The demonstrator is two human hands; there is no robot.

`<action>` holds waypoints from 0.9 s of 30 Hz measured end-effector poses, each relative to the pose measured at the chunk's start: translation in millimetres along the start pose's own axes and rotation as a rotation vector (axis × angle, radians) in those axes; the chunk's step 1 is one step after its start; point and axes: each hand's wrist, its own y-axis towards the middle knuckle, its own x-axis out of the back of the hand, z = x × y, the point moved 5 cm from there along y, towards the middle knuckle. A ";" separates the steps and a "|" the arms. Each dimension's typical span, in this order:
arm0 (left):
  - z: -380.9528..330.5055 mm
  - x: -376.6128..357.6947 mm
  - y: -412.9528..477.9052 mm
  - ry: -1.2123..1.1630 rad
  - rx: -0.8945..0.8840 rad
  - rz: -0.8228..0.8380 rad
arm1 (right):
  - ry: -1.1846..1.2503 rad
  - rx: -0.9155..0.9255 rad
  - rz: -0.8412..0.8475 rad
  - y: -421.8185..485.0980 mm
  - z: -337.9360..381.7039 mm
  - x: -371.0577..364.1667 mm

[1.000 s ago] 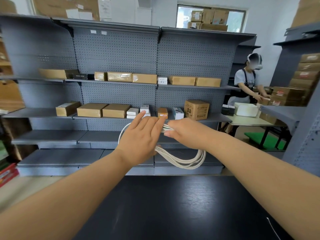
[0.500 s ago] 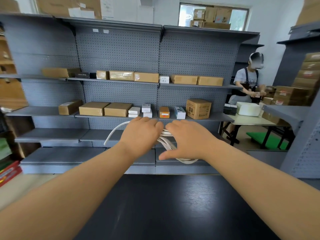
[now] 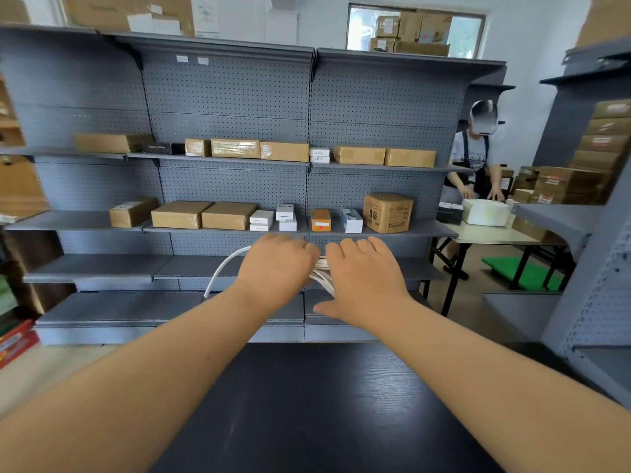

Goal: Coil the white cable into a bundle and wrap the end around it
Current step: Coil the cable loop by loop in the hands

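I hold both hands out in front of me above the black table, backs toward the camera. The white cable shows as several bunched strands in the gap between them. My left hand has its fingers curled forward over the bundle. My right hand grips the bundle from the right, thumb stretched out below. One loose strand arcs out left of my left hand and hangs down to a free end. Most of the coil is hidden behind my hands.
Grey pegboard shelving with cardboard boxes and small white boxes stands right behind the table. Another person works at a pale table at the right. More grey shelves stand at the far right.
My left hand's fingers went from straight to curled over the bundle. The loops that hung below my right hand are now hidden behind it. The loose strand has swung out to the left.
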 end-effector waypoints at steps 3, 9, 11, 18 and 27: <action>-1.2 -2.5 -4.5 0.004 0.003 0.033 | -0.075 -0.008 -0.047 1.0 -0.7 -7.5; 0.2 0.2 -4.5 0.004 -0.012 0.047 | -0.066 0.053 -0.146 7.0 -3.2 -11.9; -0.9 -1.1 -5.6 0.012 -0.028 0.050 | -0.061 0.088 -0.087 8.4 -2.1 -13.7; -3.1 -2.3 -6.4 -0.023 -0.048 0.009 | -0.112 0.114 0.011 11.0 -7.0 -24.6; 12.2 -12.0 -14.0 -0.327 0.159 0.342 | -0.120 0.131 0.117 7.2 -19.0 -27.4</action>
